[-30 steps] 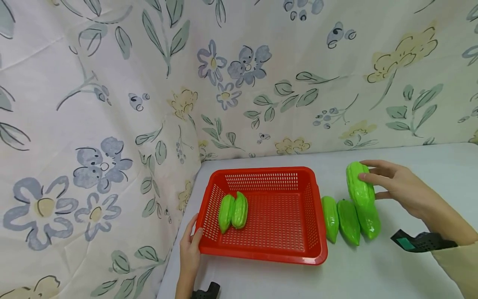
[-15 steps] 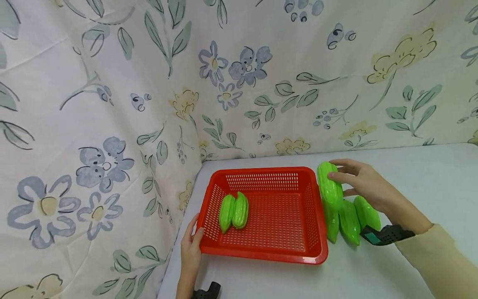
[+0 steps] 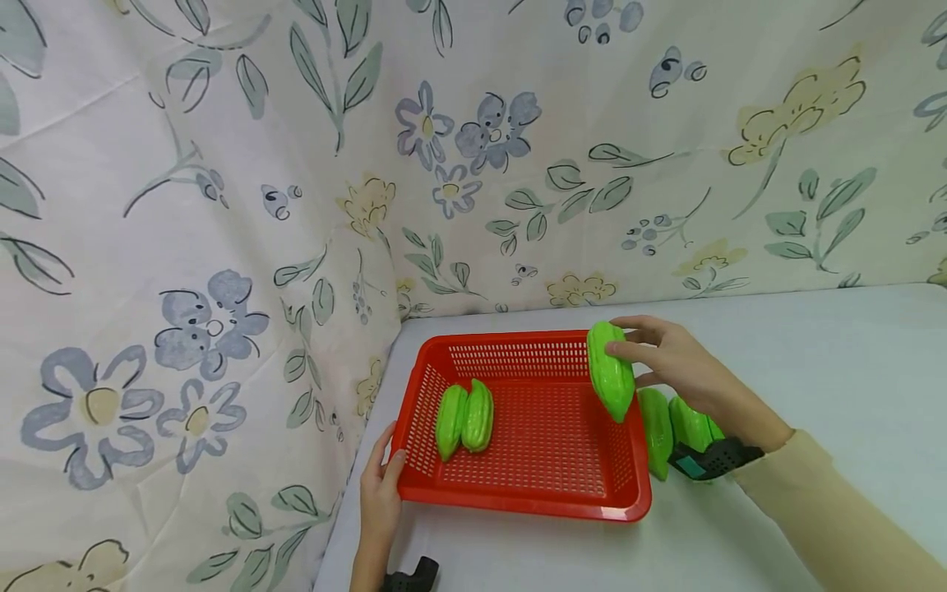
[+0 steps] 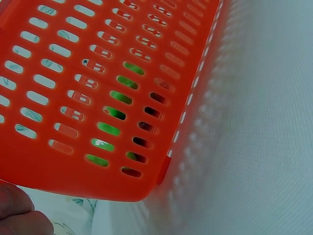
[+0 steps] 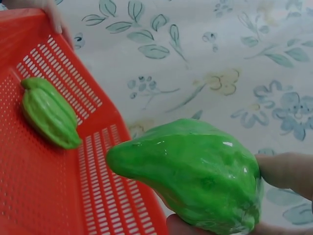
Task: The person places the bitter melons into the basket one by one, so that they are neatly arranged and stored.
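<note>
Your right hand point(image 3: 669, 358) is pinching a green gourd point(image 3: 611, 372) between thumb and fingers, holding it in the air over the right side of the red basket point(image 3: 518, 497), a bit right of the frame's center. Your left hand point(image 3: 379, 493) has its fingers and thumb wrapped on the basket's lower-left corner, down at the bottom middle of the frame. Two more gourds point(image 3: 464, 419) lie side by side, touching, in the basket's left part, and a couple of others point(image 3: 669, 423) sit on the white table point(image 3: 851, 362) just right of the basket, partly hidden behind your wrist.
</note>
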`<move>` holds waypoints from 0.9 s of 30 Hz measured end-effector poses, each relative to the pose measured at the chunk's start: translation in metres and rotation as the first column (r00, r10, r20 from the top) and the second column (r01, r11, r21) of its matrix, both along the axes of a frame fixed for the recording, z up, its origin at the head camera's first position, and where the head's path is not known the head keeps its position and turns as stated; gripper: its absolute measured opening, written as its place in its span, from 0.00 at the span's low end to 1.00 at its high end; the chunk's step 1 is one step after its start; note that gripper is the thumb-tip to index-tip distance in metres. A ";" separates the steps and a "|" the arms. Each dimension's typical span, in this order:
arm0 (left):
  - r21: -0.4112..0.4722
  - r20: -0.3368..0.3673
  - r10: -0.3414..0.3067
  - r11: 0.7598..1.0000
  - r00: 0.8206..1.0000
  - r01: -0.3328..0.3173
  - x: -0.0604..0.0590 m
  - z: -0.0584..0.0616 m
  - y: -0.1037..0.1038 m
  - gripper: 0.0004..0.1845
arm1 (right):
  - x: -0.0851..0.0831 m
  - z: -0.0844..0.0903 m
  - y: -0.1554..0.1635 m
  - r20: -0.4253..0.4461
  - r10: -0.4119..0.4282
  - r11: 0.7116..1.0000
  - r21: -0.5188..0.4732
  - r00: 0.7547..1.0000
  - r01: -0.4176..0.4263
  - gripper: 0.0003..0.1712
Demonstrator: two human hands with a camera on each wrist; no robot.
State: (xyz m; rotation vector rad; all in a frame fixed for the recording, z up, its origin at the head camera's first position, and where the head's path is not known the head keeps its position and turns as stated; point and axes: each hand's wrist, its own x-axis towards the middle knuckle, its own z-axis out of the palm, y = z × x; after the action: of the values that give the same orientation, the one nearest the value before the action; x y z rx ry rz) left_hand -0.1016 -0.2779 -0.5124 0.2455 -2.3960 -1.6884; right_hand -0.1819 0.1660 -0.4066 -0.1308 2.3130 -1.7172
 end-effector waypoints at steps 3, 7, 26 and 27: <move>-0.004 -0.005 0.003 1.000 1.000 -0.003 0.000 0.000 0.001 0.26 | -0.001 -0.001 -0.007 0.010 0.004 1.000 -0.022 1.000 -0.004 0.41; -0.008 -0.009 0.011 1.000 1.000 -0.011 -0.001 -0.001 0.003 0.26 | -0.004 -0.001 -0.015 0.028 0.015 0.998 -0.061 0.999 -0.013 0.42; -0.002 -0.006 0.010 1.000 1.000 -0.010 -0.001 -0.002 0.002 0.27 | -0.027 -0.006 -0.084 0.078 0.071 0.981 -0.184 0.994 -0.055 0.38; -0.001 -0.006 0.012 1.000 1.000 -0.012 -0.001 -0.002 0.003 0.26 | -0.028 -0.006 -0.088 0.084 0.074 0.981 -0.186 0.994 -0.057 0.38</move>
State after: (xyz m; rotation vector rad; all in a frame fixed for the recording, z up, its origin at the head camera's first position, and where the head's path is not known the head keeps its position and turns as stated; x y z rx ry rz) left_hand -0.1021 -0.2753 -0.5145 0.2536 -2.3869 -1.6802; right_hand -0.2101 0.0782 -0.4128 -0.1589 2.0615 -1.8608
